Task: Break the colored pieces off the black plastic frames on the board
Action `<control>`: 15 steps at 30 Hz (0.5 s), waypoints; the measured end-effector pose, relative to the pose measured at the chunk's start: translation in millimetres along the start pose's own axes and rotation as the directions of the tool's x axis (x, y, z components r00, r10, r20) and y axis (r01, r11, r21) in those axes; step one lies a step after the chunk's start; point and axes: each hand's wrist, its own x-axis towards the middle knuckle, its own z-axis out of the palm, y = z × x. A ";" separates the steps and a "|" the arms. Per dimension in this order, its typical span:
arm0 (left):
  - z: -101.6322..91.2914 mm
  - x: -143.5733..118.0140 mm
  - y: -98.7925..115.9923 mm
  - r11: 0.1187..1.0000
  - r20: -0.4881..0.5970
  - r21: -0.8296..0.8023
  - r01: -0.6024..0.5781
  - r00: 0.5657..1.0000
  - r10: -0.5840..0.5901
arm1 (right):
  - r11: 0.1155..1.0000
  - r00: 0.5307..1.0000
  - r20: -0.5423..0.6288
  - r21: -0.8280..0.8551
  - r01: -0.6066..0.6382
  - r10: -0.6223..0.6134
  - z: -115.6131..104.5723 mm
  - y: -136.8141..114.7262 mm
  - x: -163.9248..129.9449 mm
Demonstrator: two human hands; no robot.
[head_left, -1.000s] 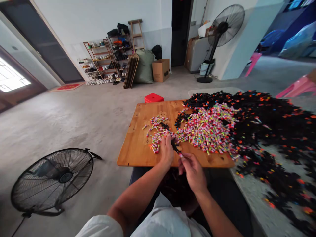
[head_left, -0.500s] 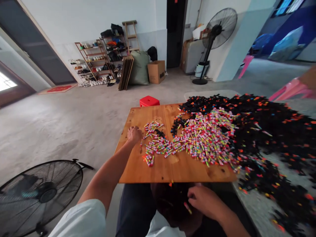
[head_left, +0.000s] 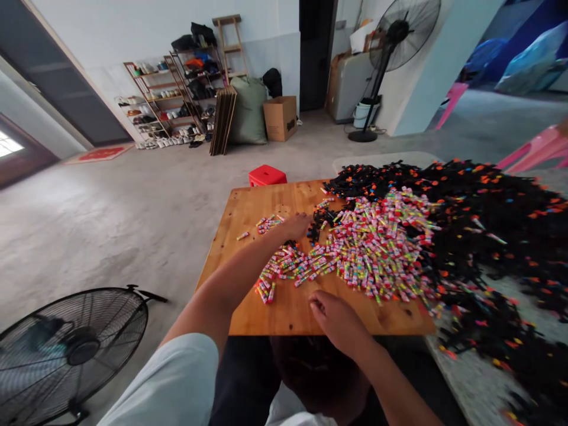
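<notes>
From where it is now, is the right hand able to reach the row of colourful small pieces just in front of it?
Probably yes. The right hand rests on the wooden board, and only bare wood lies between it and the colourful pieces. The left hand is farther back.

Floor: you see bare grey concrete floor (head_left: 133, 201) | Back wall: white wall (head_left: 133, 29), shoe rack (head_left: 164, 100), cardboard box (head_left: 280, 118), dark doorway (head_left: 316, 53) | Fans: standing fan (head_left: 402, 35) right rear, floor fan (head_left: 71, 349) near left | Red stool (head_left: 267, 175) behind your counter (head_left: 248, 207)
</notes>
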 end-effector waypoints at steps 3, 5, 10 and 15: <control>-36.3 -7.5 4.9 0.906 0.342 0.414 -0.091 0.937 -0.062 | 0.992 0.999 -0.013 -0.120 0.048 -0.050 2.7 -5.2 17.3; -52.6 -16.9 4.2 0.800 0.468 0.563 -0.207 0.878 -0.101 | 0.965 0.993 0.020 -0.233 0.121 -0.119 5.0 -10.7 28.9; -52.6 -32.2 -1.3 0.354 0.613 0.757 -0.549 0.784 -0.096 | 0.853 0.981 0.089 -0.483 0.195 -0.174 10.1 -22.4 50.5; -52.7 -35.7 9.7 0.656 0.382 0.676 -0.336 0.921 0.078 | 0.840 0.987 0.072 -0.518 0.160 -0.143 11.1 -21.8 61.7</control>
